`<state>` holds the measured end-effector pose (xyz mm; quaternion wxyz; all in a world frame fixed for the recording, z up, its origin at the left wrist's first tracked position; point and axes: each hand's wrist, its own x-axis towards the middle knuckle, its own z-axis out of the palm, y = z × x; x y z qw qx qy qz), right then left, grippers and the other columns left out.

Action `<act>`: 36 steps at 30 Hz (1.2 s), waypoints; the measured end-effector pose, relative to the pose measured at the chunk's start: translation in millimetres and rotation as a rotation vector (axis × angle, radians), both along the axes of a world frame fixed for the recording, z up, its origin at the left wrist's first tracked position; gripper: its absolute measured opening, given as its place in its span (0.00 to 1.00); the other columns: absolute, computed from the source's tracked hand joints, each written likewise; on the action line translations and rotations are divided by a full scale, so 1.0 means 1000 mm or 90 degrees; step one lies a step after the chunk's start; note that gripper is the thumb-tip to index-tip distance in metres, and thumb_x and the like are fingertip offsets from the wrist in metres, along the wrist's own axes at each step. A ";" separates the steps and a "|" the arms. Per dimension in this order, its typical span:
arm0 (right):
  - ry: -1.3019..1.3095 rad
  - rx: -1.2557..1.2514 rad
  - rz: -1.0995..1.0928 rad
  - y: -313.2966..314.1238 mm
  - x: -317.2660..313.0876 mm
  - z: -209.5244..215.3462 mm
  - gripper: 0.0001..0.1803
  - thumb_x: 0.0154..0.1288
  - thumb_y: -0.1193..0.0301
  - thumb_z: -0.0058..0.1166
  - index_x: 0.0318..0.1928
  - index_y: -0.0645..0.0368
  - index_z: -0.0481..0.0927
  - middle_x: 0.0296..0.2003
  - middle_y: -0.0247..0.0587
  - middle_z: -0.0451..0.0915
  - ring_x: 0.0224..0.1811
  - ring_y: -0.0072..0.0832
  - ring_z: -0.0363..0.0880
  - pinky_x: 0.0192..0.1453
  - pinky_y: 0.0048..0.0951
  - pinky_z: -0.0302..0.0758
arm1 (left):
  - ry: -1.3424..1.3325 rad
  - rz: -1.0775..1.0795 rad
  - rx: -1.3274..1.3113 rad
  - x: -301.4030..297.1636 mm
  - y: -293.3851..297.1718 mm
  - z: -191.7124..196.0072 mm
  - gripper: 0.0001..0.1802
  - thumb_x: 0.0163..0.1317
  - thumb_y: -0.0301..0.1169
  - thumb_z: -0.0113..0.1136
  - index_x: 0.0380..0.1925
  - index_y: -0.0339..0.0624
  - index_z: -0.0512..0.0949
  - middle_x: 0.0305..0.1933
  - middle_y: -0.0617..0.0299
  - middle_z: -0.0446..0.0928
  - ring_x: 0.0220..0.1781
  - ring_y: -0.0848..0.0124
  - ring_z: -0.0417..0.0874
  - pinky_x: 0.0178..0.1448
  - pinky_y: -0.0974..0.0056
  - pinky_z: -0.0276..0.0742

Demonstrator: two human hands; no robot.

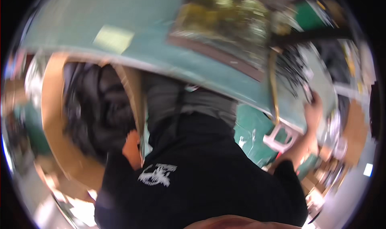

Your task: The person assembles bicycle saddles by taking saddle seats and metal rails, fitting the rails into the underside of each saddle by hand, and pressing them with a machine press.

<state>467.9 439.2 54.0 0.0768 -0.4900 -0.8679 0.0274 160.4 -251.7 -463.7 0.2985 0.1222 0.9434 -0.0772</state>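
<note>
Head view: the right hand [314,103] curls beside dark cables [292,66], its hold too blurred to tell, left hand [131,147] unclear.

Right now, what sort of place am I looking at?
Probably a workshop or packing area: a green worktable, an open cardboard box with dark contents, and thin dark pieces near the right hand.

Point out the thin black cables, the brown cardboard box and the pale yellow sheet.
Thin black cables [291,65]: head view, bunch's middle.
Brown cardboard box [53,116]: head view, left side.
Pale yellow sheet [114,38]: head view, centre.
</note>
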 end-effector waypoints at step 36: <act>0.515 -0.587 0.308 -0.092 -0.171 -0.057 0.30 0.62 0.85 0.61 0.65 0.64 0.72 0.47 0.30 0.75 0.44 0.16 0.71 0.49 0.17 0.70 | 0.687 -0.286 0.494 -0.114 0.135 0.491 0.20 0.59 0.22 0.67 0.52 0.37 0.84 0.54 0.49 0.87 0.55 0.55 0.89 0.59 0.57 0.84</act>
